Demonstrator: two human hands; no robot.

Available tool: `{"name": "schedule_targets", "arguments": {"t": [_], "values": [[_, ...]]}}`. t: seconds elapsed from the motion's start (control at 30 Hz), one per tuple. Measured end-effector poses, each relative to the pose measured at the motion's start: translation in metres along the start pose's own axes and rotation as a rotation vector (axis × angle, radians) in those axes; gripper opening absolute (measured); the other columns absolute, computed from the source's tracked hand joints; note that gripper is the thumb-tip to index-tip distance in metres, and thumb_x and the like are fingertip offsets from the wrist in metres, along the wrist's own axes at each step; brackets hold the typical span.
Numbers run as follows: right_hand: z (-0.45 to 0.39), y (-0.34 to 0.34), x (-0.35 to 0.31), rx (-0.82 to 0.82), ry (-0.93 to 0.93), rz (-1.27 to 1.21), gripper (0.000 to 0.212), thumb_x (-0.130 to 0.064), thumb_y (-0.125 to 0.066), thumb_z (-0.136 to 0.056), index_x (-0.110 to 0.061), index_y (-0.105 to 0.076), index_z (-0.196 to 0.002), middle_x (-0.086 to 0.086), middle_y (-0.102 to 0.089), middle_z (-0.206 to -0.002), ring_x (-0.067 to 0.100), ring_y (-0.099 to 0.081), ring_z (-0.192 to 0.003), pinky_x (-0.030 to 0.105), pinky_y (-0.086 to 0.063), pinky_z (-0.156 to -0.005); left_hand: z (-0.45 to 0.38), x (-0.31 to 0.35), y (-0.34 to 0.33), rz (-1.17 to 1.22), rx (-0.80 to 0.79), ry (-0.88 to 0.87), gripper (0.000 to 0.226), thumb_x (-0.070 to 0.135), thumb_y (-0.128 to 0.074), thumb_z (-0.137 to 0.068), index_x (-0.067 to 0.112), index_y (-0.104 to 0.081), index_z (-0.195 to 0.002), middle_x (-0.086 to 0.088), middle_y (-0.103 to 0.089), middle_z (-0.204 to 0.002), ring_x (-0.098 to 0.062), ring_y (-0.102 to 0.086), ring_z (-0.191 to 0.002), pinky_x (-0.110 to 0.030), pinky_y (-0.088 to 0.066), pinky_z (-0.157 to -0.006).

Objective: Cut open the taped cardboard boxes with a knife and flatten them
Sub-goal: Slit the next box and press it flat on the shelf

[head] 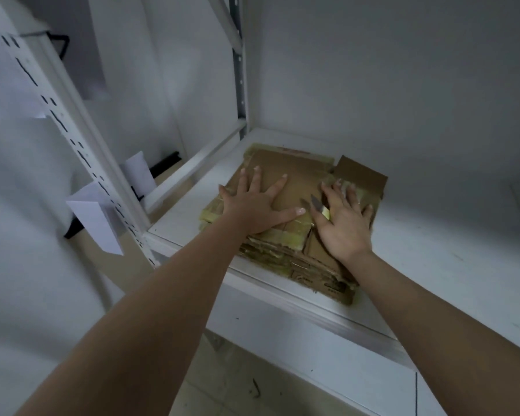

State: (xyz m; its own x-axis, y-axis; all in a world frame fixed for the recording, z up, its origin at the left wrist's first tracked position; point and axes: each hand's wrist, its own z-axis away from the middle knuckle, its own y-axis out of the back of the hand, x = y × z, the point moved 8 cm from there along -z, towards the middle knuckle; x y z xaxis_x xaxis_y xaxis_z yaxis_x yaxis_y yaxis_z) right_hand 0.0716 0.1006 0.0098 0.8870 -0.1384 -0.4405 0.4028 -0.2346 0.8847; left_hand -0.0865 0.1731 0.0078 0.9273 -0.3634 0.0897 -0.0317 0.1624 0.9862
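A stack of flattened cardboard boxes [294, 175], with yellowish tape along the edges, lies on a white shelf [433, 265]. My left hand [254, 205] presses flat on the left part of the top sheet, fingers spread. My right hand [342, 223] presses flat on the right part, fingers straight and spread. A knife [318, 205] is pinned under my right palm. Its grey blade and brass collar stick out between thumb and forefinger, pointing away from me. One cardboard flap [362, 175] stands slightly raised at the far right of the stack.
The shelf belongs to a white metal rack with a perforated upright [72, 139] on the left and another [240, 70] at the back. White paper tags [96, 223] hang from the left upright. The shelf's front edge [327, 313] runs below my forearms, with the floor [237, 382] beneath.
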Motion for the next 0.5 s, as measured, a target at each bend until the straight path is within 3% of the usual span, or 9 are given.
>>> {"name": "schedule_targets", "arguments": {"t": [0.07,0.1,0.13,0.2,0.3,0.37,0.43,0.5], "values": [[0.0,0.014,0.004,0.01,-0.046,-0.281,0.054,-0.054,-0.031,-0.095,-0.024,-0.043,-0.139,0.004,-0.04,-0.148,0.023,-0.021,-0.144,0.048,-0.006,-0.118,0.003,0.005,0.005,-0.019,-0.048,0.01,0.091,0.09,-0.019,-0.072,0.048,0.011,-0.148,-0.008,0.019,-0.16,-0.036,0.019,-0.145,-0.075,0.004,-0.105],[0.001,0.026,0.006,0.039,-0.086,-0.48,0.05,-0.052,-0.033,-0.096,-0.02,-0.052,-0.129,0.006,-0.054,-0.135,0.026,-0.038,-0.134,0.044,-0.021,-0.115,0.005,0.01,0.01,-0.039,-0.061,0.015,0.091,0.087,-0.02,-0.076,0.045,0.01,-0.15,-0.011,0.017,-0.16,-0.039,0.017,-0.145,-0.076,0.004,-0.105],[0.003,0.037,0.01,0.078,-0.141,-0.667,0.045,-0.048,-0.035,-0.098,-0.016,-0.058,-0.119,0.007,-0.062,-0.119,0.024,-0.052,-0.119,0.037,-0.036,-0.104,0.005,0.014,0.014,-0.054,-0.066,0.017,0.09,0.084,-0.023,-0.079,0.041,0.006,-0.152,-0.013,0.014,-0.16,-0.041,0.014,-0.145,-0.075,0.003,-0.105],[0.006,0.061,0.02,0.177,-0.229,-0.884,0.038,-0.041,-0.037,-0.1,-0.014,-0.063,-0.106,0.004,-0.065,-0.102,0.02,-0.061,-0.095,0.024,-0.047,-0.081,0.005,0.023,0.023,-0.035,-0.053,0.004,0.087,0.077,-0.032,-0.084,0.032,-0.008,-0.154,-0.015,0.001,-0.161,-0.042,0.002,-0.147,-0.072,-0.002,-0.109],[0.014,0.089,0.04,0.338,-0.251,-0.881,0.032,-0.044,-0.038,-0.096,-0.025,-0.062,-0.085,0.006,-0.069,-0.098,0.022,-0.064,-0.082,0.036,-0.052,-0.083,0.008,0.036,0.039,0.1,0.045,-0.068,0.073,0.061,-0.051,-0.089,0.018,-0.036,-0.147,-0.013,-0.036,-0.151,-0.034,-0.031,-0.14,-0.058,-0.027,-0.112],[0.025,0.097,0.051,0.353,-0.263,-0.817,0.03,-0.042,-0.039,-0.096,-0.027,-0.058,-0.078,0.006,-0.07,-0.089,0.022,-0.063,-0.069,0.041,-0.05,-0.074,0.017,0.042,0.051,0.175,0.137,-0.093,0.063,0.049,-0.057,-0.091,0.016,-0.042,-0.143,-0.012,-0.048,-0.143,-0.031,-0.043,-0.132,-0.05,-0.038,-0.107],[0.039,0.104,0.064,0.354,-0.295,-0.705,0.028,-0.041,-0.039,-0.094,-0.026,-0.057,-0.079,0.003,-0.07,-0.082,0.027,-0.063,-0.072,0.043,-0.051,-0.073,0.028,0.052,0.062,0.123,0.199,-0.1,0.056,0.042,-0.054,-0.095,0.017,-0.042,-0.142,-0.015,-0.047,-0.143,-0.034,-0.037,-0.135,-0.052,-0.036,-0.108],[0.051,0.11,0.079,0.342,-0.327,-0.589,0.026,-0.034,-0.042,-0.094,-0.02,-0.063,-0.089,0.006,-0.07,-0.084,0.03,-0.063,-0.084,0.042,-0.05,-0.078,0.037,0.063,0.072,0.024,0.222,-0.088,0.053,0.043,-0.046,-0.098,0.019,-0.038,-0.145,-0.018,-0.038,-0.148,-0.038,-0.02,-0.143,-0.057,-0.025,-0.113]]}}
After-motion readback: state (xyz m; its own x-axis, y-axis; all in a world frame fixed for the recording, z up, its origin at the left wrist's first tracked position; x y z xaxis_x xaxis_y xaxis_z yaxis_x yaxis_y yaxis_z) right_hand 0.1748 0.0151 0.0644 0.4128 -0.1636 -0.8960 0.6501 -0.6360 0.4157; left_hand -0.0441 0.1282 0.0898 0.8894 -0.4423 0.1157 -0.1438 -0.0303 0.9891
